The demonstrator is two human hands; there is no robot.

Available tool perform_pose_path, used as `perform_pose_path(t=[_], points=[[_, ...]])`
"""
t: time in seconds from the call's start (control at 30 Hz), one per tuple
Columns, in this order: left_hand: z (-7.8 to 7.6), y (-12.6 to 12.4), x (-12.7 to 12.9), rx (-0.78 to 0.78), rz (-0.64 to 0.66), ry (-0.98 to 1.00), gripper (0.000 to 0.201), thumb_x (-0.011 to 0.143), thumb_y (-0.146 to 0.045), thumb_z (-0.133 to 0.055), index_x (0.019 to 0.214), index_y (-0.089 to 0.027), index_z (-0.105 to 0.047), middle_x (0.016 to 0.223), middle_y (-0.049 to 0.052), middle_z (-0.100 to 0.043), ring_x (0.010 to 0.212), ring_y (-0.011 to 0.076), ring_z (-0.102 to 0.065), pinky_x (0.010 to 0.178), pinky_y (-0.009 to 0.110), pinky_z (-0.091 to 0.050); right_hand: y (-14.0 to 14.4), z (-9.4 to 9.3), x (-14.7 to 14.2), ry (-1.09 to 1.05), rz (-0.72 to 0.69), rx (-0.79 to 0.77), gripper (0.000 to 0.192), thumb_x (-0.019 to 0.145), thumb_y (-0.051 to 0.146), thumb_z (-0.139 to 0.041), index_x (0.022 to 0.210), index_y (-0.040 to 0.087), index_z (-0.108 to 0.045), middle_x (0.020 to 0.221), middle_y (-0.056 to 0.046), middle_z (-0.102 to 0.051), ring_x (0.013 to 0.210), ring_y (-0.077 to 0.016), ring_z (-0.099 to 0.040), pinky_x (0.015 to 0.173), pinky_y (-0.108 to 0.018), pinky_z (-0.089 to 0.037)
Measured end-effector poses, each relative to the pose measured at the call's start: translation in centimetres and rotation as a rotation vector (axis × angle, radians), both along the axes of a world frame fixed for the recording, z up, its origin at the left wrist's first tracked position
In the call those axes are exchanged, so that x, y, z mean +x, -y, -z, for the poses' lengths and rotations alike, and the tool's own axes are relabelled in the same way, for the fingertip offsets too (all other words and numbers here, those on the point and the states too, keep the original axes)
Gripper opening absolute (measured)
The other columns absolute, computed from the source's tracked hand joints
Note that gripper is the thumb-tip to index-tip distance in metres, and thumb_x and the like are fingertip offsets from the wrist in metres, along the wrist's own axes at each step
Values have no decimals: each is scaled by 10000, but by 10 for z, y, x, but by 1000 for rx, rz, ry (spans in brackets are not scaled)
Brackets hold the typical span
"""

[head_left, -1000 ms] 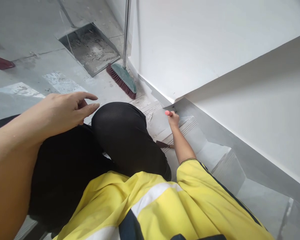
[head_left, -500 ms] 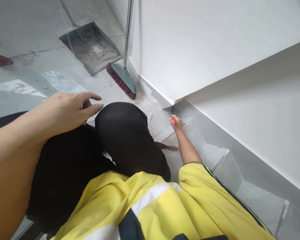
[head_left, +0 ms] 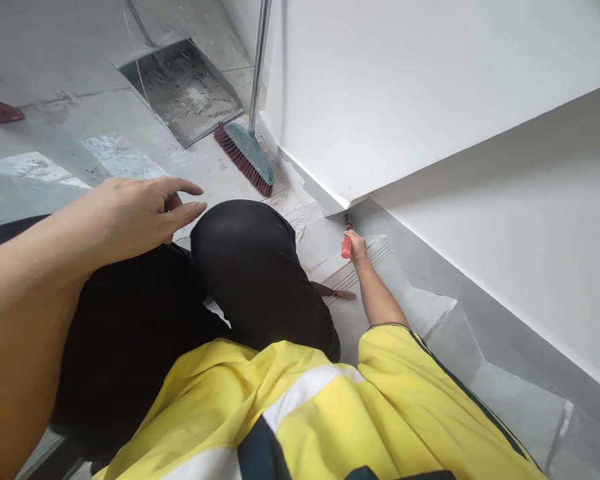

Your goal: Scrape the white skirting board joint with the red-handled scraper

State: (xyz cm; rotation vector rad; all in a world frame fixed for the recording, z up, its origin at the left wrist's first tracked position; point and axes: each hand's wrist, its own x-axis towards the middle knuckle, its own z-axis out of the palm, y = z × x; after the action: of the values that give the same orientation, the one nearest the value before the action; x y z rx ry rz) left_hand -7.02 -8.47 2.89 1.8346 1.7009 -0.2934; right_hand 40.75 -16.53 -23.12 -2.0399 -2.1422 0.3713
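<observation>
Grey tiled stair step (head_left: pixel 330 250), corner under white wall: right hand (head_left: pixel 359 248) closed around red-handled screwdriver (head_left: pixel 347 245), long axis pointing up into the corner. Left hand (head_left: pixel 130 217) open, resting on black-trousered knee (head_left: pixel 240 247), well apart.

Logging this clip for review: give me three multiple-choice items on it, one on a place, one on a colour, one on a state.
1. Where does the broom stand?
A. by the wall, beside the dustpan
B. on the stair step
C. across the knee

2. What colour is the tool handle in the right hand?
A. blue
B. red
C. yellow

3. How is the left hand?
A. clenched on a brush
B. holding the broom
C. open, empty

Answers: 1 A, its bristles sit on the floor at the wall. 2 B, red shows above the fist. 3 C, fingers spread over the black-clad leg.
</observation>
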Motion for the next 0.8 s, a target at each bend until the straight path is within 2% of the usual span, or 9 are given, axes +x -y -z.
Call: perform_pose_path(t=[0.13, 0.23, 0.43, 0.67, 0.8], points=[[2, 1, -2, -14, 5, 20, 462, 808, -549, -356, 1166, -304, -516, 720, -54, -618, 706, 160, -601, 714, 256, -403, 1, 5, -18, -15, -20, 47, 219, 796, 243, -498, 937, 157, -642, 977, -81, -631, 878, -189, -604, 838, -294, -462], [2, 1, -3, -3, 0, -11, 449, 804, -553, -363, 1147, -312, -523, 690, -63, -611, 699, 161, -602, 710, 258, -402, -2, 8, -34, 1, 34, 107, 235, 824, 270, -477, 962, 158, -630, 986, -92, -628, 891, -192, -595, 840, -292, -454], [2, 0, -4, -7, -11, 4, 430, 804, -548, -372, 1125, -309, -529, 656, -70, -602, 671, 160, -606, 697, 261, -410, -8, 16, -39, 41, 105, 60, 247, 827, 231, -442, 970, 140, -623, 948, -108, -624, 887, -196, -588, 819, -298, -455], [2, 2, -2, 5, 2, 18, 432, 809, -537, -370, 1138, -307, -530, 709, -57, -623, 685, 161, -603, 693, 262, -405, -10, 26, -38, -18, 442, 254, 309, 823, 336, -399, 950, 150, -611, 951, -108, -644, 881, -208, -603, 820, -334, -458], [-3, 3, -3, -30, -13, 23, 464, 812, -542, -352, 1168, -297, -523, 726, -35, -629, 726, 180, -604, 717, 275, -408, -18, 22, -44, -47, 444, 198, 310, 794, 324, -402, 935, 143, -612, 913, -107, -648, 845, -214, -597, 805, -329, -453]])
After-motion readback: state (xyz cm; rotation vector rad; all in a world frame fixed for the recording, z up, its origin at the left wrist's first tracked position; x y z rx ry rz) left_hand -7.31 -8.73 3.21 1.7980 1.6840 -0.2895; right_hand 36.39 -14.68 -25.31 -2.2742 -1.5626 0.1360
